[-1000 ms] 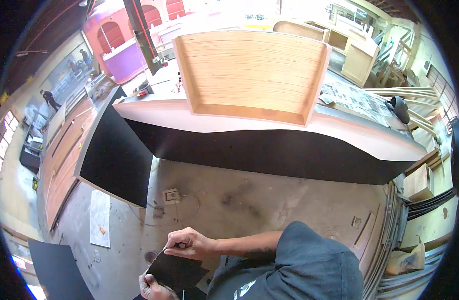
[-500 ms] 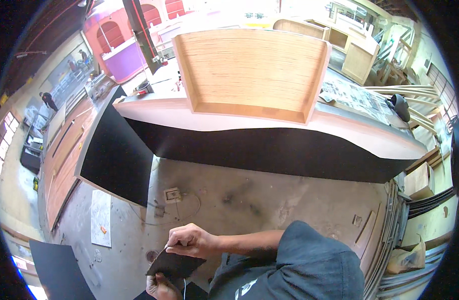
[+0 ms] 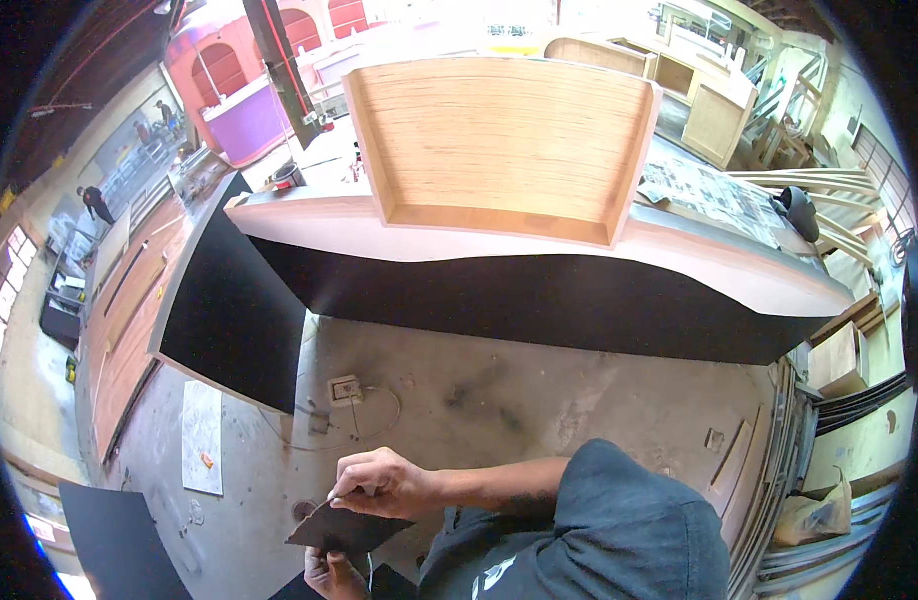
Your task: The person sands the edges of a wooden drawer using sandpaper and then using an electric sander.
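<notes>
My right hand pinches the upper edge of a dark sandpaper sheet between thumb and fingers. The sheet is limp, with a ragged left edge. At its lower edge, my left hand is closed on it, the fingertips partly hidden behind the sheet. Both hands are low in the picture, close to my body. Beyond them stands a long curved counter with a black inner face and a pale wavy upper band. A shallow light-wood box with raised sides rests on it.
A black side panel stands at the left. A white paper sheet and a floor box with a cable lie on the concrete. Long strips line the right side. A can sits on the counter. People are far left.
My left hand has shifted slightly down and to the right along the sandpaper. The sheet's left corner has moved a little up and left. My right hand barely moved.
</notes>
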Demonstrator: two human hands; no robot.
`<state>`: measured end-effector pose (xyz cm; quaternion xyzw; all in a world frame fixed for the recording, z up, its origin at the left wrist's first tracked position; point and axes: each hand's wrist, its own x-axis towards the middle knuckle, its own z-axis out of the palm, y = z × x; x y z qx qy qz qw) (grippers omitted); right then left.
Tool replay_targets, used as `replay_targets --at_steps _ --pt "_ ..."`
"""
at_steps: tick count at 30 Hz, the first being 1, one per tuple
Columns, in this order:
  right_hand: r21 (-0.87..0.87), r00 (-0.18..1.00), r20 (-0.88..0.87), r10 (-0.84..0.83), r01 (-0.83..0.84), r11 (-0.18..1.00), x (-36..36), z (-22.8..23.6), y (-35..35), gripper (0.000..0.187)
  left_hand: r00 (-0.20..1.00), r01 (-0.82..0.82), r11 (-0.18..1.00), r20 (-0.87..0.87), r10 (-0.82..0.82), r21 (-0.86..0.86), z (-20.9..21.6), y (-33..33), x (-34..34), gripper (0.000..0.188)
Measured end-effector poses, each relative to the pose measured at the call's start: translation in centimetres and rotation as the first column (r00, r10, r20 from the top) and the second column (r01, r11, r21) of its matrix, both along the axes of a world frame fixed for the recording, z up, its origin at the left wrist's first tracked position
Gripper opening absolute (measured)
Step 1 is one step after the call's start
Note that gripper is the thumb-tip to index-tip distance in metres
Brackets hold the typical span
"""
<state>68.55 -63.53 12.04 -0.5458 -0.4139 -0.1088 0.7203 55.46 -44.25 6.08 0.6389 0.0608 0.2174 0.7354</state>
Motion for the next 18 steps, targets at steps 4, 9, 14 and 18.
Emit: replay_targets --at_steps 4,9,14,18 --pt "0.012 0.999 0.009 0.037 -0.037 0.999 0.0 -0.3 0.1 0.008 0.989 -0.063 0.997 -0.132 0.067 0.034 1.0 -0.6 0.0 0.041" --pt "0.021 0.999 0.001 0.054 -0.054 0.998 -0.3 0.1 0.1 0.009 0.991 -0.13 0.991 -0.027 0.131 0.032 1.0 -0.4 0.3 0.034" --pt "0.008 0.998 -0.037 0.045 -0.045 0.999 -0.3 -0.1 0.2 0.011 0.992 -0.019 0.995 -0.123 0.006 -0.101 1.2 -0.7 0.4 0.036" --pt "0.006 0.997 -0.073 0.033 -0.032 0.999 -0.2 -0.7 0.4 0.011 0.991 -0.089 0.982 -0.116 0.07 -0.164 1.5 -2.0 0.9 0.039"
